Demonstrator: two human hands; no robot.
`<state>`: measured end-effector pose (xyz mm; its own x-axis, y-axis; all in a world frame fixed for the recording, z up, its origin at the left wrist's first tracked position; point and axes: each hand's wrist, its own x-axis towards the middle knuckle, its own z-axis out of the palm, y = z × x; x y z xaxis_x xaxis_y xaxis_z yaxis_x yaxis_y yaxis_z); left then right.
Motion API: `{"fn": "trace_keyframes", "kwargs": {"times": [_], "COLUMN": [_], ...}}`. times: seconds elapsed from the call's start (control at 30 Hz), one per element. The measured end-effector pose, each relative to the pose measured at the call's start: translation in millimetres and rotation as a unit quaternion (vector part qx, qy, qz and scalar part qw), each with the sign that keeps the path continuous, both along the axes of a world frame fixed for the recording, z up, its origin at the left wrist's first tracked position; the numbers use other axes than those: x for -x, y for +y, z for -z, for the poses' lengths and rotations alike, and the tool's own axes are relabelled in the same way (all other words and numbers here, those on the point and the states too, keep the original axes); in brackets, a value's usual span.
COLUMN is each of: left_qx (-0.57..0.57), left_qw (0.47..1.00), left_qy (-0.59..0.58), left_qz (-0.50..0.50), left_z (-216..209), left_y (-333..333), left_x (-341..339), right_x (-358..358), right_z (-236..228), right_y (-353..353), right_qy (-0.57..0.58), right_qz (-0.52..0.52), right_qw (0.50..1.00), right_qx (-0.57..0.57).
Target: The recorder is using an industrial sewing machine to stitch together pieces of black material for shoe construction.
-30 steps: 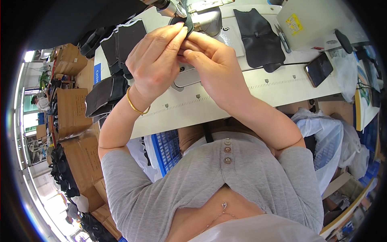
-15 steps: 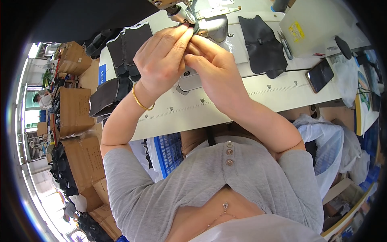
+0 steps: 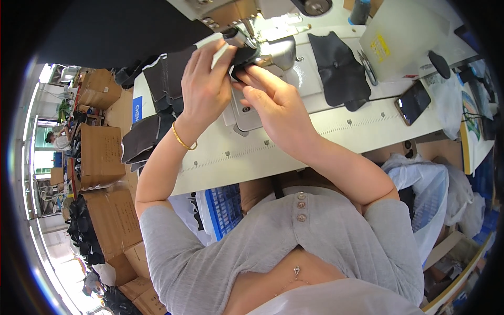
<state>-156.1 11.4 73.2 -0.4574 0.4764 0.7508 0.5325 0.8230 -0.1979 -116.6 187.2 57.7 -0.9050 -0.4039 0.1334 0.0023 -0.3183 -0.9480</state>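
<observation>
Far left, easy to bump the stack of dark pieces (image 3: 143,139) with a wrist, lying that close beside it. Moving right, got a left hand (image 3: 206,86) loosely bent, with fingers a bit apart and the index tip right up against a small black piece (image 3: 245,56). Can't tell whether properly pinching it, with the thumb out of sight. Could get a fingertip nipped by slipping forward, being so near the metal working end of the sewing machine (image 3: 226,13). Could also go crooked or pucker from uneven pulling. Next along, got a right hand (image 3: 278,100) about half open, with fingers stretched to the near edge of that same black piece. Again, can't tell if gripping or just steadying. Might let it swing off line if only resting there.

As for looks: black, soft-looking, kind of bent and bunched up. Sits between both hands, right at the machine's metal end. Partly covered by fingers on the left, with a rounded edge showing toward the right. Too dark and blurry to make out any stitching.
</observation>
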Motion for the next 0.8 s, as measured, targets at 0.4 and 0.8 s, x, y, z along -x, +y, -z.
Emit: {"fn": "trace_keyframes", "kwargs": {"times": [0.4, 0.8], "left_qx": [0.121, 0.105], "left_qw": [0.991, 0.992], "left_qy": [0.048, 0.028], "left_qz": [0.039, 0.066], "left_z": [-24, -18], "left_y": [-7, -2], "left_x": [-8, -11], "right_x": [19, 32], "right_z": [10, 38], "right_y": [-44, -56], "right_qy": [-0.036, 0.071], "right_qz": [0.100, 0.178], "right_qw": [0.993, 0.981], "right_qx": [0.048, -0.022]}}
